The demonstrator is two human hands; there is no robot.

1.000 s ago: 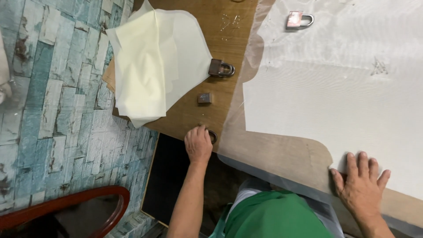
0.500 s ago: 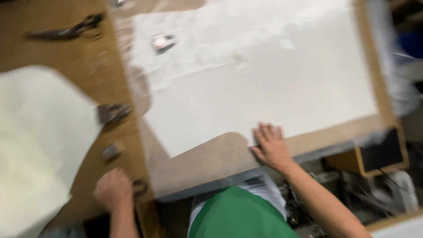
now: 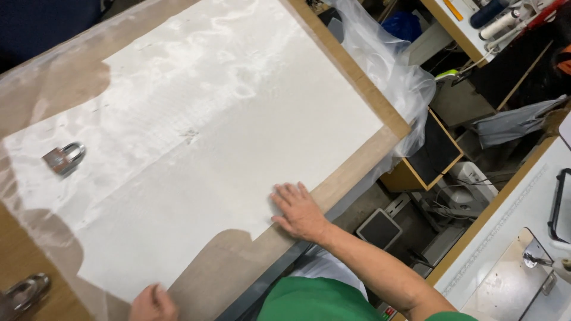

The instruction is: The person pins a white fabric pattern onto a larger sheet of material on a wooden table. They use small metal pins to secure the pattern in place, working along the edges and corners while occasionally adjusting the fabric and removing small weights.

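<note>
the right hand point(image 3: 299, 209) lies flat, palm down and fingers spread, on the near edge of the white sheet point(image 3: 208, 148) where it meets the brown border of the tabletop point(image 3: 351, 169); its grip is released and holds nothing. the left hand point(image 3: 151, 303) sits low at the bottom edge of the view, on the tabletop just beside the sheet's lower corner, and looks loosely curled, though too little of it shows to tell whether its grip is closed. the sheet lies spread across the tabletop under a clear plastic film point(image 3: 380, 65) that hangs off the far side. a metal padlock point(image 3: 63, 159) rests on the sheet's left part, and a second padlock point(image 3: 24, 292) lies on bare wood at the lower left.
</note>
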